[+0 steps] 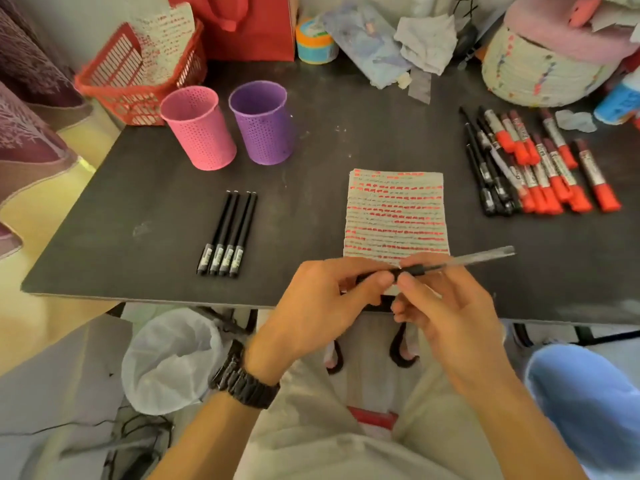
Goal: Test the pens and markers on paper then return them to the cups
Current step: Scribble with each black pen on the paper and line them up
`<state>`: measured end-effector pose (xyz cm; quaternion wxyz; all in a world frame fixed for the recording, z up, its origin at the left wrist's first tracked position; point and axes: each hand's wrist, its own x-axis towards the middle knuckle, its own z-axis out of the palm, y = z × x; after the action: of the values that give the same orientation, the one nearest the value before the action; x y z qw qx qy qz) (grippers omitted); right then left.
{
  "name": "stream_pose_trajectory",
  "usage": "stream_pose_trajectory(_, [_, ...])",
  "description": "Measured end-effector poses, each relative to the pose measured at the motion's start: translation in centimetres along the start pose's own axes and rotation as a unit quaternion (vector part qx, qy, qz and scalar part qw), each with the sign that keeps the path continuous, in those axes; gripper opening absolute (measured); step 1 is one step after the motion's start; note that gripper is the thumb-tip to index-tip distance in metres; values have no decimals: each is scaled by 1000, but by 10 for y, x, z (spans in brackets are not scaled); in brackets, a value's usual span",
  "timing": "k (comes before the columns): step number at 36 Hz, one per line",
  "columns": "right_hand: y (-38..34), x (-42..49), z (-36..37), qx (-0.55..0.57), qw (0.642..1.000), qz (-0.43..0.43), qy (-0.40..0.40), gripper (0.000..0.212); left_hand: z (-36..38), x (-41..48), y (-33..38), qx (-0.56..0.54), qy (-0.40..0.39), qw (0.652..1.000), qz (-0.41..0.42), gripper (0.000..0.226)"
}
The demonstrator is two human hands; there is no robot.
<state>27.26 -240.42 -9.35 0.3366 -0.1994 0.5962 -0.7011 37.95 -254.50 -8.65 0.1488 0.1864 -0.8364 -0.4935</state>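
— Fingers of the left hand are pinched on the cap end of a pen; its barrel is pinched by the right hand, over the table's near edge.

— If jerked apart, the cap could be dropped off that edge, or the paper smeared.

I am at home, at a crowded little work desk. My dark flat table has a red plastic basket and a red paper bag at the back. A round woven basket with a pink cushion sits there too. A bin with a white plastic liner stands on the floor by my knees.
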Motion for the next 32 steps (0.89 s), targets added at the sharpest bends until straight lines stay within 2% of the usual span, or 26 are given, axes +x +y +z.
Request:
stream_pose_trajectory(2, [2, -2, 0, 7, 1000, 13, 6, 25, 2, -5, 1, 46, -5, 999, 22, 26])
stream_pose_trajectory(4, [3, -3, -2, -9, 1000, 19, 20, 25, 3, -11, 0, 139, 8, 989, 44, 32])
stream_pose_trajectory(6, [4, -4, -3, -33, 999, 15, 28, 19, 2, -17, -4, 235, 49, 967, 84, 39])
stream_pose_trajectory(10, [5, -2, 8, -24, 999, 16, 23, 7, 2, -18, -11, 324, 135, 917, 192, 34])
stream_pose_trajectory(13, [-2, 9, 3, 23, 994, 27, 103, 10, -8, -14, -23, 381, 188, 882, 203, 33])
stream_pose_trajectory(16, [-25, 23, -30, 35, 977, -20, 208, 14, -28, -18, -38, 343, 246, 902, 90, 30])
stream_pose_trajectory(18, [-37, 27, -40, 6, 978, -41, 205, 10, -34, -19, -39, 287, 238, 928, -18, 41])
stream_pose_trajectory(19, [-38, 29, -40, -8, 982, -38, 186, 11, -33, -15, -39, 253, 220, 941, -46, 46])
stream_pose_trajectory(21, [-35, 31, -32, -17, 990, -17, 139, 7, -27, -6, -38, 205, 177, 961, -55, 50])
stream_pose_trajectory(22, [-33, 32, -27, -20, 993, -7, 119, 7, -23, -1, -38, 196, 150, 968, -50, 44])
stream_pose_trajectory(24, [-32, 34, -18, -29, 994, 6, 105, 13, -16, 8, -37, 167, 102, 980, -39, 14])
stream_pose_trajectory(26, [-31, 36, -12, -34, 994, 17, 101, 12, -10, 11, -38, 156, 56, 986, -23, 29])
stream_pose_trajectory(27, [-31, 37, -10, -32, 994, 20, 99, 12, -8, 11, -40, 188, 41, 981, -16, 35])
stream_pose_trajectory(29, [-28, 40, -6, -31, 995, 20, 91, 13, -6, 11, -45, 247, 37, 968, 3, 44])
stream_pose_trajectory(32, [-25, 48, 3, -35, 997, 22, 60, 12, -5, 11, -45, 242, 43, 969, -7, 53])
